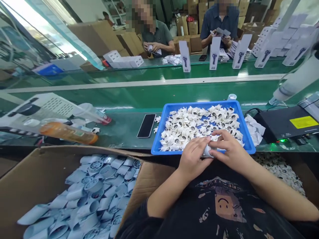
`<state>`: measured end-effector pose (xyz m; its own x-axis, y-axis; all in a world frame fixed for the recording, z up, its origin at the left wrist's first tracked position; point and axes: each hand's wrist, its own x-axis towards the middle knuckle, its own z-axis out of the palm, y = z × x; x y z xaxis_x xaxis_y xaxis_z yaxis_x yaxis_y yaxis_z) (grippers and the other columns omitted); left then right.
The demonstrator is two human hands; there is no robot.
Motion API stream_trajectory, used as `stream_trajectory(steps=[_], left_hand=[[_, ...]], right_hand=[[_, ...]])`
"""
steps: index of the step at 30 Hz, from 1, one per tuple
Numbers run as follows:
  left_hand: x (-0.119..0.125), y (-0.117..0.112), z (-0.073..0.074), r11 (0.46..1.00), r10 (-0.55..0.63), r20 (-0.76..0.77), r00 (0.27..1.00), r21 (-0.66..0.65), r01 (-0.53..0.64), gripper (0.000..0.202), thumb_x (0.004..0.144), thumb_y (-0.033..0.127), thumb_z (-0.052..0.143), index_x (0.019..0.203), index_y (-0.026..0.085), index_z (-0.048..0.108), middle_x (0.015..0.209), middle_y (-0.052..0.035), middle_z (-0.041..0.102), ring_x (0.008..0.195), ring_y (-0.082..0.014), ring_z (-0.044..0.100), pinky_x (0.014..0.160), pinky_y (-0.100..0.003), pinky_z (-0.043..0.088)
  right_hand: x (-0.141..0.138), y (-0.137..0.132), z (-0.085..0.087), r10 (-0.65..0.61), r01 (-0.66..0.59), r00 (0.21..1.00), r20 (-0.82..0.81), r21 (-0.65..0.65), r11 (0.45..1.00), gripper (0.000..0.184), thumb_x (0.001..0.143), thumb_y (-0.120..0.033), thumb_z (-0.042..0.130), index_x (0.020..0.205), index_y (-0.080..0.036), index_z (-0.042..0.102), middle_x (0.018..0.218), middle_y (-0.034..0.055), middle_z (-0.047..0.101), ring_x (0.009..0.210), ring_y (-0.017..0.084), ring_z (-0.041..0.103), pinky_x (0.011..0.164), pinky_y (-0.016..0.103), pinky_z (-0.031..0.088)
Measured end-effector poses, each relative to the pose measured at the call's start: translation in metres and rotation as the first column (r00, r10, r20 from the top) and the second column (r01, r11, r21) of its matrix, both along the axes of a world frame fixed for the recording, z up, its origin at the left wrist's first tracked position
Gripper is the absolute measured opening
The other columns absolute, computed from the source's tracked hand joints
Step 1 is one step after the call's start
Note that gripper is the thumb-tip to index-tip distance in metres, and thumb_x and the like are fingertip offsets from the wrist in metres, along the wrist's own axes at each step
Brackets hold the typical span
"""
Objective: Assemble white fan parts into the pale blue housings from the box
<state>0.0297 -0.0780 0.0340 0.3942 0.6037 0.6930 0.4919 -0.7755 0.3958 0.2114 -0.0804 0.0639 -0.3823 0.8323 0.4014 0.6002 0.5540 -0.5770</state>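
In front of my chest, my left hand [193, 155] is wrapped around a pale plastic housing [207, 152], a short tube mostly covered by my fingers. My right hand [229, 147] meets it from the other side, thumb and fingers curled at its end. Whether a small part sits between the right fingertips is hidden. Just beyond both hands lies a blue tray [159, 141] heaped with small white fan wheels [183, 127] with dark centres. Down to the left, a cardboard box [27, 172] holds many pale blue tubular housings [93, 199] like the one in my hands.
A phone [146, 125] lies left of the tray. An orange bottle [68, 132] rests farther left. To the right stands a black device [286, 124] with a yellow label. More fan wheels [281, 171] fill a box below. Two people work across the green belt [149, 94], behind white cartons [185, 59].
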Motion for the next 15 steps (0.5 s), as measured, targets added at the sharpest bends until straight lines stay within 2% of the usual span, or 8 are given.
stream_trajectory(steps=[2, 5, 8, 11, 13, 15], left_hand=[[-0.004, 0.009, 0.003, 0.997, -0.043, -0.053, 0.998, -0.060, 0.040, 0.049, 0.089, 0.037, 0.062, 0.133, 0.020, 0.047, 0.120, -0.0111, 0.068, 0.110, -0.0229, 0.065, 0.100, -0.039, 0.052], [-0.013, 0.041, 0.012, 0.992, -0.023, -0.113, 0.993, -0.126, 0.009, 0.057, 0.081, 0.049, 0.069, 0.129, 0.021, 0.053, 0.127, -0.0121, 0.062, 0.119, -0.0272, 0.058, 0.104, -0.043, 0.047], [-0.011, 0.101, 0.024, 0.955, 0.121, -0.218, 0.969, -0.239, -0.173, 0.056, 0.076, 0.048, 0.075, 0.123, 0.024, 0.058, 0.123, -0.0104, 0.058, 0.117, -0.0283, 0.056, 0.102, -0.043, 0.048], [0.007, 0.174, 0.032, 0.851, 0.244, -0.424, 0.872, -0.338, -0.403, 0.052, 0.082, 0.035, 0.069, 0.129, 0.023, 0.051, 0.124, -0.0095, 0.054, 0.117, -0.0244, 0.055, 0.101, -0.037, 0.047], [0.022, 0.216, 0.034, 0.802, 0.279, -0.517, 0.810, -0.339, -0.492, 0.049, 0.084, 0.028, 0.065, 0.130, 0.018, 0.048, 0.128, -0.0125, 0.052, 0.119, -0.0247, 0.054, 0.102, -0.037, 0.046], [0.034, 0.246, 0.032, 0.782, 0.271, -0.575, 0.772, -0.336, -0.524, 0.042, 0.086, 0.026, 0.064, 0.125, 0.014, 0.051, 0.124, -0.0139, 0.055, 0.113, -0.0255, 0.058, 0.097, -0.042, 0.049]], right_hand=[[0.015, -0.007, 0.003, 0.043, -0.045, 0.998, -0.051, -0.029, 0.999, 0.019, 0.091, -0.032, 0.059, 0.091, -0.023, 0.076, 0.123, 0.0093, 0.056, 0.095, 0.017, 0.060, 0.087, 0.036, 0.054], [0.047, -0.028, 0.002, 0.058, -0.070, 0.978, -0.202, -0.051, 0.996, 0.026, 0.094, -0.033, 0.055, 0.081, -0.024, 0.076, 0.121, 0.0059, 0.060, 0.098, 0.014, 0.063, 0.087, 0.026, 0.054], [0.074, -0.055, -0.016, -0.135, 0.123, 0.940, -0.312, -0.059, 0.991, 0.022, 0.093, -0.034, 0.057, 0.085, -0.025, 0.076, 0.111, 0.0056, 0.065, 0.090, 0.011, 0.066, 0.081, 0.019, 0.055], [0.084, -0.077, -0.041, -0.370, 0.328, 0.871, -0.325, -0.176, 0.928, 0.028, 0.091, -0.041, 0.058, 0.079, -0.023, 0.076, 0.098, 0.0084, 0.068, 0.094, 0.016, 0.067, 0.078, 0.021, 0.056], [0.082, -0.088, -0.052, -0.461, 0.411, 0.829, -0.315, -0.216, 0.886, 0.033, 0.090, -0.045, 0.057, 0.076, -0.022, 0.075, 0.096, 0.0100, 0.068, 0.095, 0.019, 0.067, 0.079, 0.024, 0.057], [0.076, -0.096, -0.056, -0.503, 0.459, 0.804, -0.318, -0.208, 0.864, 0.035, 0.091, -0.047, 0.054, 0.077, -0.022, 0.075, 0.098, 0.0103, 0.067, 0.092, 0.018, 0.068, 0.080, 0.024, 0.057]])
